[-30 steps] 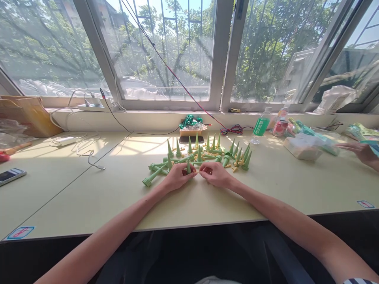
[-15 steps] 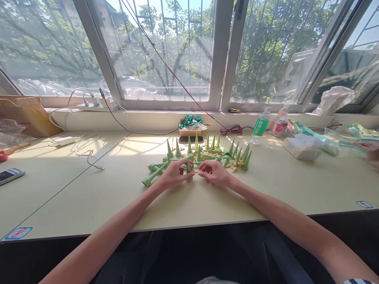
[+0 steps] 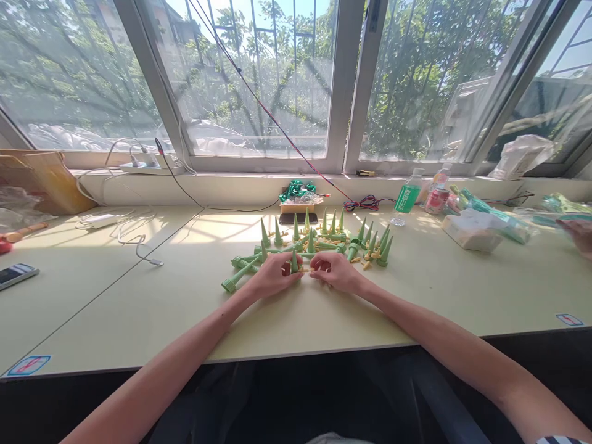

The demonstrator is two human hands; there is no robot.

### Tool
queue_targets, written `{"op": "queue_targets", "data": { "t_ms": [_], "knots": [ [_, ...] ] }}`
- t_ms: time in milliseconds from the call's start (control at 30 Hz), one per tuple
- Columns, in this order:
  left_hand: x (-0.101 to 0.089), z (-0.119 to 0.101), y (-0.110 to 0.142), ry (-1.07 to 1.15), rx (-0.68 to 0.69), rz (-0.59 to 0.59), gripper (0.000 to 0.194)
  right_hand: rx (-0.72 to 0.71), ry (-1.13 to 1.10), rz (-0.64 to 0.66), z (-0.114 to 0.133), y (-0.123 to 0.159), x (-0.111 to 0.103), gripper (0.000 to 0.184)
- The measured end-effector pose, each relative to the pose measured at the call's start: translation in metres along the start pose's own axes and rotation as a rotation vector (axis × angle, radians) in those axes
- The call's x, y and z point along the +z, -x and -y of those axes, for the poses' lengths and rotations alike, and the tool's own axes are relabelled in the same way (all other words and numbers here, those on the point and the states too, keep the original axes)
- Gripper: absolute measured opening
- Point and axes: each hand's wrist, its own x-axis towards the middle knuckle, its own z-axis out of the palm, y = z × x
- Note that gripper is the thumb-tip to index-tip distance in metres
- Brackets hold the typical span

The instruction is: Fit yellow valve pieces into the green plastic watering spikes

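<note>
My left hand (image 3: 274, 275) is closed around a green plastic watering spike (image 3: 295, 261), its pointed end up. Between my two hands a small yellow valve piece (image 3: 306, 269) shows at the spike's base, and the fingertips of my right hand (image 3: 338, 272) pinch its right end. My fingers hide part of the joint. Just beyond stand several upright green spikes (image 3: 311, 242). Green spikes lying on their sides (image 3: 241, 274) and loose yellow pieces (image 3: 367, 266) are spread among them.
Behind the spikes are a dark phone (image 3: 299, 218) and a small box (image 3: 303, 208) with green material. A green-labelled bottle (image 3: 407, 198), a can (image 3: 437, 200) and a tissue box (image 3: 472, 233) stand to the right. A co-worker's hand (image 3: 578, 233) is at the far right; cables (image 3: 139, 240) lie left.
My left hand has shifted slightly left, and more of the yellow valve piece shows between my hands. My right hand has barely moved. The co-worker's hand has moved toward the right edge.
</note>
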Motion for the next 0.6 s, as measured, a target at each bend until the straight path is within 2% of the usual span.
{"op": "queue_targets", "data": {
  "t_ms": [600],
  "knots": [
    [0.0017,-0.0072,-0.0007,-0.008,0.033,-0.017,0.011,-0.047,0.026,-0.013,-0.0033,-0.0004,0.003,0.007]
  ]
}}
